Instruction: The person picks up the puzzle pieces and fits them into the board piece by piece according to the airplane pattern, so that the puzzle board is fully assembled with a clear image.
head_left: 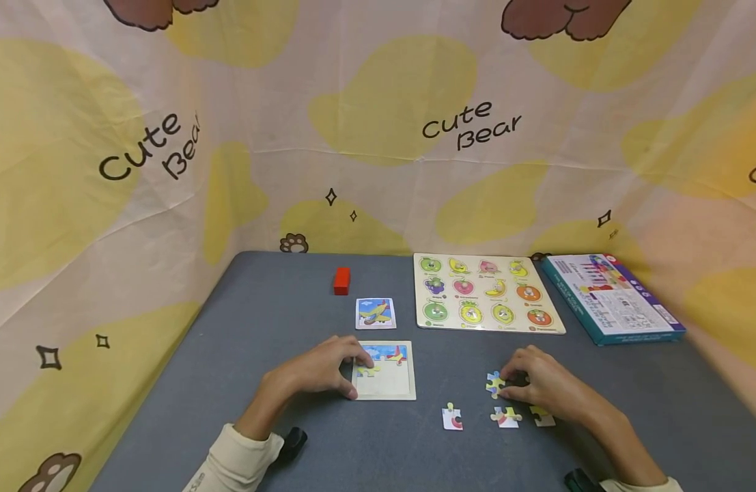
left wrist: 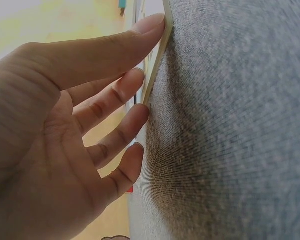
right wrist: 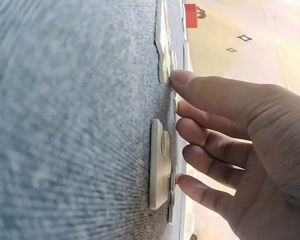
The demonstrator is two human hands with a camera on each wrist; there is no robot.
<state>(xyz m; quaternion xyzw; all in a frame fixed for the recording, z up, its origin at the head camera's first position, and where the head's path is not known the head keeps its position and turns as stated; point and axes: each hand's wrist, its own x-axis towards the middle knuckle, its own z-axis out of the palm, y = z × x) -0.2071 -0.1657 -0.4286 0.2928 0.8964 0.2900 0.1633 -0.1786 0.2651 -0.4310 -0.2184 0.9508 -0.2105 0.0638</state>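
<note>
Sleeve [head_left: 239, 458] | left hand [head_left: 319, 369] overlaps tray [head_left: 386, 386] | fruit board [head_left: 483, 301] beside box [head_left: 617, 301]

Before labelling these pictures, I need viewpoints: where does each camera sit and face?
Head: on the head, forward and down at the tabletop; left hand, right hand, forearms show.
Left wrist: on that wrist, toward the puzzle tray; left hand shows.
Right wrist: on that wrist, toward jigsaw pieces; right hand shows.
Head and right wrist share the red block.
</note>
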